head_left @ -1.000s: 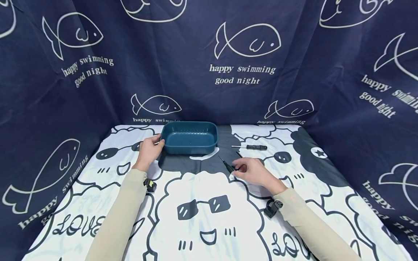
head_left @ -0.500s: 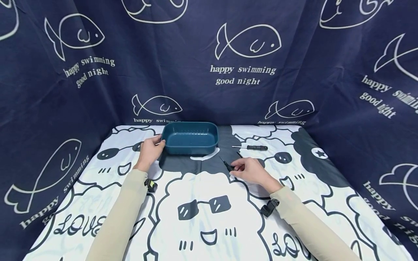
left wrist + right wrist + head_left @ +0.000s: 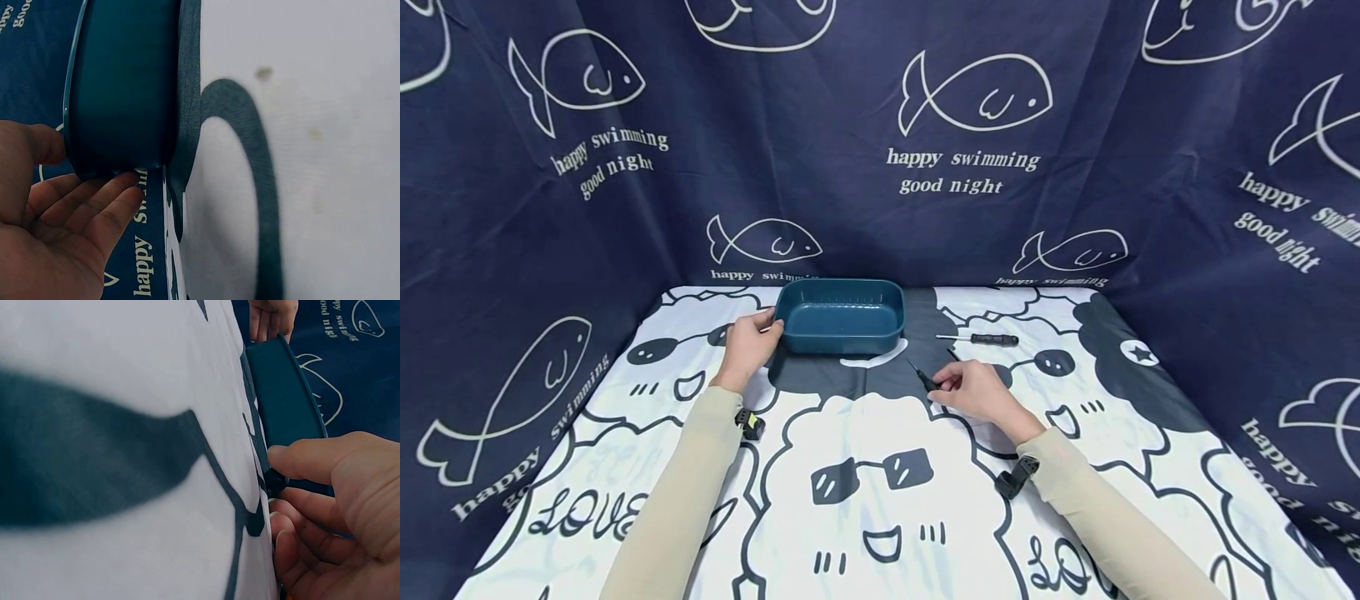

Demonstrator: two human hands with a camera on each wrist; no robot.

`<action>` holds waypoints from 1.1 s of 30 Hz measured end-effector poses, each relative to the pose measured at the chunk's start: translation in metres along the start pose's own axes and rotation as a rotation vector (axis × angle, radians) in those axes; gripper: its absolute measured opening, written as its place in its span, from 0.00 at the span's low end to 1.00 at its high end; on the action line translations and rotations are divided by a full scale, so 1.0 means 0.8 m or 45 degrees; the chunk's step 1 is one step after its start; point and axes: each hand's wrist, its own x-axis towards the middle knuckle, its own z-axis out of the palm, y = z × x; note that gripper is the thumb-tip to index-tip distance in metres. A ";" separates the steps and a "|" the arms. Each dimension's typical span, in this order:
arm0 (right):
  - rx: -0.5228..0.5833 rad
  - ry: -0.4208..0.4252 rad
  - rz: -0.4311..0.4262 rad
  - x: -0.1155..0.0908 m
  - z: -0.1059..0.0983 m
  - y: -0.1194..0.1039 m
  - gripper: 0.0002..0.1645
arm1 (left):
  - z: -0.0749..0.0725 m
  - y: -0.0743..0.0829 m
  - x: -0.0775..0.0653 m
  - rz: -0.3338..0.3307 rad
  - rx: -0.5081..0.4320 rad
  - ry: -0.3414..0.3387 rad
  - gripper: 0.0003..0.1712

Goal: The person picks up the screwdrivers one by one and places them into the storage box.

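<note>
A dark teal rectangular plastic bin (image 3: 841, 343) stands toward the back of the table. My left hand (image 3: 747, 346) holds its left end; in the left wrist view the thumb is at the rim and the fingers (image 3: 94, 206) lie against the outer wall. My right hand (image 3: 977, 396) pinches the handle of a small black screwdriver (image 3: 922, 377) between thumb and fingers, low over the cloth. Its thin shaft points toward the bin; most of the handle is hidden by the hand. Only a black bit of it shows in the right wrist view.
A second screwdriver (image 3: 995, 339), black-handled with a metal shaft, lies on the cloth right of the bin, beyond my right hand. A white cloth (image 3: 865, 433) printed with cartoon sheep covers the table. Dark blue printed curtains (image 3: 970, 225) enclose the back and sides.
My right hand has shifted very slightly, and less of the small screwdriver's handle shows beyond its fingers. The left hand and bin keep their place; the whole view drifts slightly.
</note>
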 end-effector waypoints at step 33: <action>-0.002 0.055 0.032 0.002 0.001 -0.004 0.04 | -0.002 0.001 -0.001 0.012 0.007 0.005 0.28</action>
